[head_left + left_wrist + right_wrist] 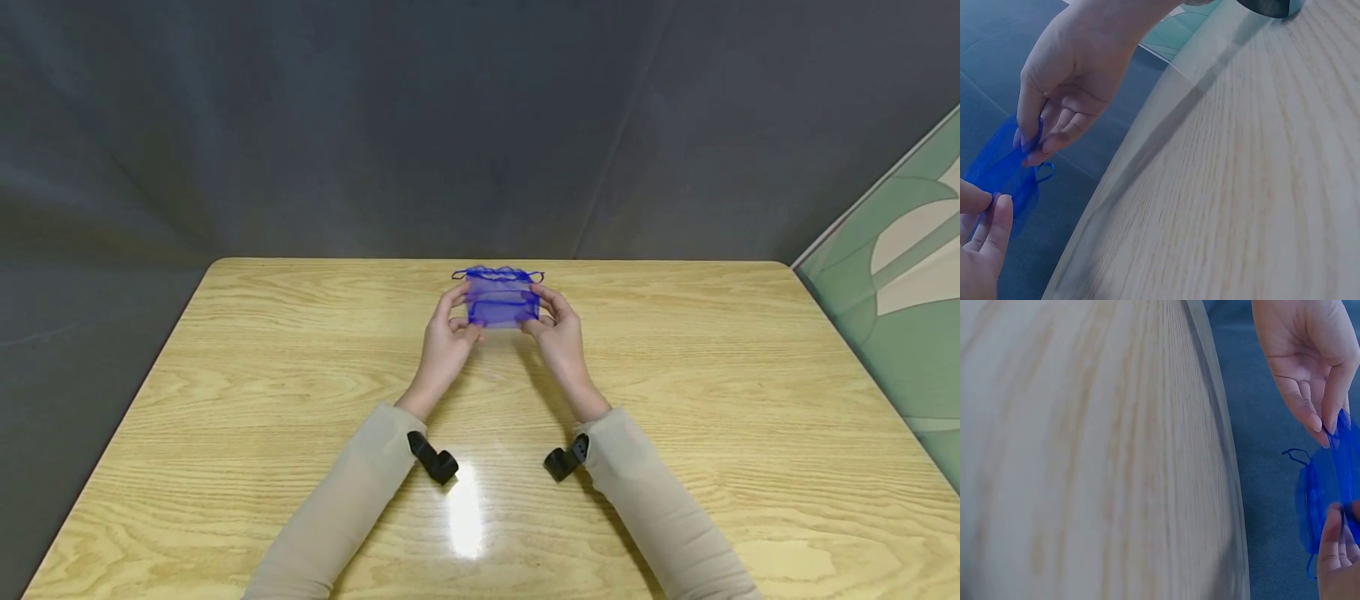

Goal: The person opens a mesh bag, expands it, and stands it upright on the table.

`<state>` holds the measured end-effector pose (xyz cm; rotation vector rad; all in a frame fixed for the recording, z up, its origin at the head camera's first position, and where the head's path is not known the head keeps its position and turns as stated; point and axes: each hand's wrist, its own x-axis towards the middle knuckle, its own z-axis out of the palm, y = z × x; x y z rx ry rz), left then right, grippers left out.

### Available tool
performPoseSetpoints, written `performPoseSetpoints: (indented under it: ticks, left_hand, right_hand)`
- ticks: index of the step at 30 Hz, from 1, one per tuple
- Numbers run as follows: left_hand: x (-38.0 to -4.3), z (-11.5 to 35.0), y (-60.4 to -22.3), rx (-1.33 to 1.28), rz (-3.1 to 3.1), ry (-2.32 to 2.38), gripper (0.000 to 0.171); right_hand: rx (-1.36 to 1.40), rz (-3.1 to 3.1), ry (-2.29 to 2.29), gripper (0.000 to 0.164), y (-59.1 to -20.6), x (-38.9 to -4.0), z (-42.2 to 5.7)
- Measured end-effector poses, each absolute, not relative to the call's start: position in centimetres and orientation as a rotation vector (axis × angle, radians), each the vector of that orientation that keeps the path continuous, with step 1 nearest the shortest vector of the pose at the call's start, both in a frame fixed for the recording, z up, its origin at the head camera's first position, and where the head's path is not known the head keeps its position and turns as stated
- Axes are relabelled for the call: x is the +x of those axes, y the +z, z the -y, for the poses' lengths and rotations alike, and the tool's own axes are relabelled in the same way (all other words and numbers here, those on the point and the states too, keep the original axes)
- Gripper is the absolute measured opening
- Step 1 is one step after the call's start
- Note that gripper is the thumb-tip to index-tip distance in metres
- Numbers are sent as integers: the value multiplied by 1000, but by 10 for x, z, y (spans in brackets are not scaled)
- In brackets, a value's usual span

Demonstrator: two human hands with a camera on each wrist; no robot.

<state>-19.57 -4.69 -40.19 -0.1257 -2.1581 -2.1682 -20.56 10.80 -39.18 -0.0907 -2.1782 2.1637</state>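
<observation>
1. The mesh bag (pixel 502 314), sheer and blue, is held up above the table (pixel 675 375), toward its far edge and about midway between its sides.
2. The left hand (pixel 446 343) pinches the bag's left side between thumb and fingers; the right hand (pixel 562 335) pinches the right side likewise. Both grips are clamped on the mesh.
3. To handle it well, I would keep both pinches light and level, since thin mesh probably snags or creases if pulled unevenly.
4. The drawstring (pixel 537 276) loops out at both ends on the side toward the table's far edge; fingers are best kept out of those loops.
5. The dark curtain (pixel 450 125) rises beyond the table's far edge, so reaching farther looks tight.
6. The table top spreads wide to either side of the hands; sideways and backward moves seem roomier.
</observation>
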Motion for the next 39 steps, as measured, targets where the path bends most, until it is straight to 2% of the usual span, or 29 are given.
performPoseSetpoints:
  ticks: [9,18,26,33,37,39]
  left_hand:
    - [-196,47,-400,-28,2061,-2322,63]
    - [-196,46,-403,-104,2103,-2372,33]
    - [-198,47,-403,-32,2007,-2304,23]
    - [-199,49,-402,9,1963,-2211,21]
    - [-197,49,-402,-12,2002,-2175,24]
    - [-196,48,-402,-33,2021,-2167,24]
  right_hand:
    - [-28,2115,2195,55,-392,-205,-109]
    - [50,2050,2214,56,-392,-203,-108]
    - [3,2194,2273,62,-392,-204,-108]
    - [-15,2457,2347,43,-394,-204,-111]
    - [-14,2343,2552,37,-392,-203,-111]
    - [-53,2237,2661,28,-390,-203,-112]
